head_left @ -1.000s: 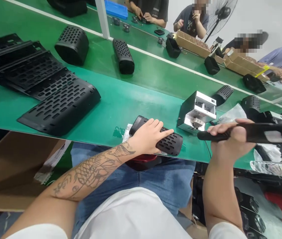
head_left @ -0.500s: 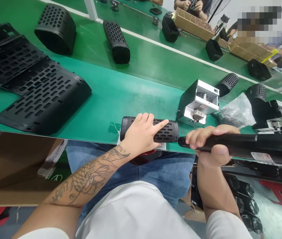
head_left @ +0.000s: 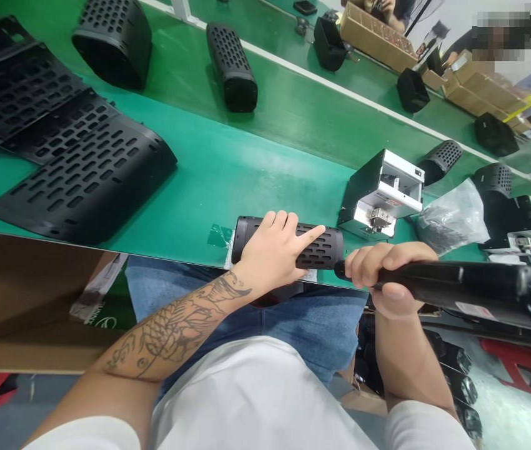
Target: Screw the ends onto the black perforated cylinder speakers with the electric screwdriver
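Note:
My left hand (head_left: 273, 247) presses down on a black slotted plastic housing (head_left: 328, 247) lying at the table's front edge. Three fingers curl over its far side, and the index finger stretches along the slots. My right hand (head_left: 390, 272) is wrapped round a black electric screwdriver (head_left: 474, 284) held level, its tip against or very close to the housing's right end. That contact point is too small to make out. Just beyond the right hand stands a silver-and-black screw feeder (head_left: 382, 194).
Several black slotted shells (head_left: 101, 165) lie at the left. Two housings, a wide one (head_left: 120, 44) and a narrow one (head_left: 232, 65), stand farther back. A clear plastic bag (head_left: 453, 219) sits right of the feeder. A cardboard box (head_left: 26, 300) is below the table. Co-workers sit across.
The screwdriver's rear end has dropped and turned slightly, with my right hand shifting a little left along it. My left hand keeps its hold on the housing; the whole view has shifted slightly.

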Demonstrator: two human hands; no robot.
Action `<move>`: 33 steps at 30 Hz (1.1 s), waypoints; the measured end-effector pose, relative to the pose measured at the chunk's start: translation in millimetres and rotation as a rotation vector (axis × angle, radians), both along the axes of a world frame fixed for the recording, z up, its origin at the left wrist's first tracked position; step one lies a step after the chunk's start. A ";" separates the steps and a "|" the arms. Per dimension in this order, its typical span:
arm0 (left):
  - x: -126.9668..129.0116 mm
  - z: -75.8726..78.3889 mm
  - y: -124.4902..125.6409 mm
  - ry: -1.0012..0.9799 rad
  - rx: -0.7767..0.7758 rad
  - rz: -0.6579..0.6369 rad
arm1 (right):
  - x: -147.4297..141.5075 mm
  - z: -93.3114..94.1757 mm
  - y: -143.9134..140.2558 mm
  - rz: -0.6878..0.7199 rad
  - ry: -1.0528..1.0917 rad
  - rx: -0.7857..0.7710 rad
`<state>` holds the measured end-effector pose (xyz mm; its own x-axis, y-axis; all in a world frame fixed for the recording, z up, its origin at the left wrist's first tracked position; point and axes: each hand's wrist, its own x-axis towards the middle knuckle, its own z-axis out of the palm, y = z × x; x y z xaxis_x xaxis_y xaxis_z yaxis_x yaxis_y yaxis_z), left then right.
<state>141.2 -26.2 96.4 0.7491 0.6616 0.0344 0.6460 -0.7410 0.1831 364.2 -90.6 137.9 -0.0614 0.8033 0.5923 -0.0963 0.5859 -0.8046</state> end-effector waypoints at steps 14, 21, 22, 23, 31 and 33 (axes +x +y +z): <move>-0.1 -3.5 -4.5 -0.009 0.006 0.018 | -5.8 -1.7 -13.7 -0.133 -0.028 -0.018; 7.0 -7.2 -9.7 -0.025 0.018 0.089 | 52.5 5.7 36.8 -0.976 0.046 0.116; 6.0 -6.1 -9.4 -0.011 0.014 0.087 | 61.4 3.4 47.4 -1.058 0.023 0.117; 3.7 -4.9 -8.5 0.004 0.010 0.076 | 68.8 0.3 56.4 -1.096 0.003 0.105; -32.1 -1.1 13.6 0.037 0.005 0.018 | 73.4 -3.7 49.4 -1.005 0.027 0.018; -33.6 -1.6 15.0 0.054 -0.012 0.022 | 60.5 6.3 32.3 -0.965 0.061 -0.015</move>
<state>107.6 -11.3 94.8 0.7346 0.6783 -0.0139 0.6716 -0.7242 0.1567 424.7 -58.3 144.2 0.6591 0.4997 0.5620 0.3793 0.4244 -0.8222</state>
